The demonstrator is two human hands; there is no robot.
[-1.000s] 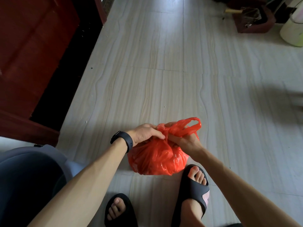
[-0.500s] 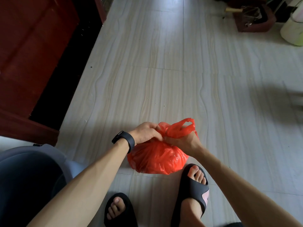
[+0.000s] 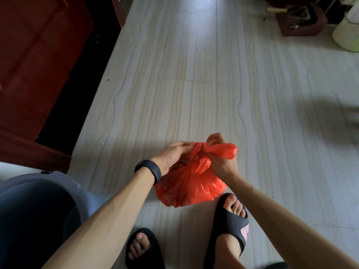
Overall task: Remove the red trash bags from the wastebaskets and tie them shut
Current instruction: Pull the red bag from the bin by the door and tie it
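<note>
A full red trash bag (image 3: 190, 186) rests on the pale tiled floor just in front of my feet. Its top is gathered into a twisted neck between my hands. My left hand (image 3: 172, 157), with a black band on the wrist, grips the bag's neck from the left. My right hand (image 3: 220, 158) is closed on one of the bag's handles, whose loose end (image 3: 226, 151) sticks out to the right. No wastebasket belonging to this bag can be picked out.
A dark red wooden door (image 3: 38, 61) and its frame stand at the left. A dark red box (image 3: 299, 18) with clutter and a pale green container (image 3: 347, 35) sit at the far right. My feet in black sandals (image 3: 231, 226) stand right behind the bag.
The open loop of the handle above the bag has been pulled down into a tight twist, and its end now points right. My right hand has risen above the neck.
</note>
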